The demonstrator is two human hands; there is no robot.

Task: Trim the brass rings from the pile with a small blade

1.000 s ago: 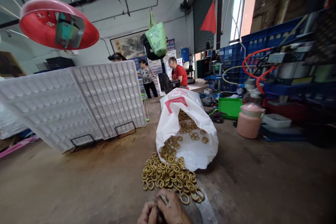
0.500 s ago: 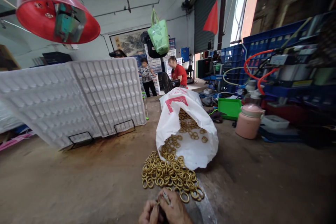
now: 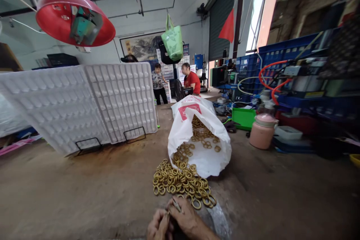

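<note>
worktable (image 3: 84, 195): room for moving extends left and right of the pile. white bag (image 3: 180, 131): soft, likely to fold at its near edge. brass-coloured rings (image 3: 180, 180): heaped before the bag mouth; probably light, stiff and slippery (pinch singly by the rim). right hand (image 3: 185, 216): clamped on a slim tool (image 3: 176, 205). left hand (image 3: 159, 225): curled beside it, grip cannot be told.

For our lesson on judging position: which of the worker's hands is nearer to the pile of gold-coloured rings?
Right. The right hand is close by the near edge of the pile; the left hand is lower in view, farther from it.
</note>
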